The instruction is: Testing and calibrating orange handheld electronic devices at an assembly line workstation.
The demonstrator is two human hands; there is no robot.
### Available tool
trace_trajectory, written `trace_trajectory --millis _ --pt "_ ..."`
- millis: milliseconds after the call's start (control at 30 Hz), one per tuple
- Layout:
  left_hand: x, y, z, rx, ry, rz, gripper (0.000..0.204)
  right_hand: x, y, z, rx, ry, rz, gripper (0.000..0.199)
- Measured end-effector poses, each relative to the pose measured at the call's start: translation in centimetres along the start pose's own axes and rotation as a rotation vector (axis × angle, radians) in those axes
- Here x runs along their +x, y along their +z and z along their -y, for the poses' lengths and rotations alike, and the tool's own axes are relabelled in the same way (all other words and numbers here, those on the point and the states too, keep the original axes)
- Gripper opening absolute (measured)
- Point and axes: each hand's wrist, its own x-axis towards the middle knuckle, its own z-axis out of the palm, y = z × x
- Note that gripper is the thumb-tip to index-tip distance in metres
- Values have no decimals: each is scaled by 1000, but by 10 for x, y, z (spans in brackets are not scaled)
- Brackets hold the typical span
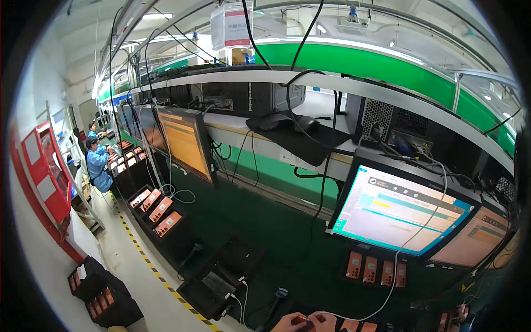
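At the bottom edge, my left hand (pixel 289 323) and my right hand (pixel 322 321) come close together, fingers bent and pinched. A small reddish-orange thing shows between them; its kind is too small to tell. From my right hand's fingers a thin white cable (pixel 381 307) runs right, then up across the front of the lit monitor (pixel 398 213). Just right of my right hand lie copper-coloured phones (pixel 349 325), partly cut off by the picture's edge. A row of similar phones (pixel 369 268) lies below the monitor on the dark green bench top (pixel 271 221).
Black trays (pixel 207 290) with white cables and a dark handheld scanner (pixel 278 299) are left of my hands. Further left, black trays hold phones (pixel 167 223). Another monitor (pixel 185 141) hangs from the shelf. Two people in blue (pixel 98 160) stand far left, near stacked black bins (pixel 108 310).
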Motion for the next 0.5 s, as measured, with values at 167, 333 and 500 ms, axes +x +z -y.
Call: trace_trajectory --millis 167,333,500 --pt "-1 1 5 4 -14 -16 18 -3 2 -8 1 -58 -62 9" --pt "-5 -2 3 38 -20 -21 20 -3 11 -23 -30 -99 -97 8" --pt "-7 1 -3 89 1 -16 20 -2 10 -41 -137 -205 -125 8"
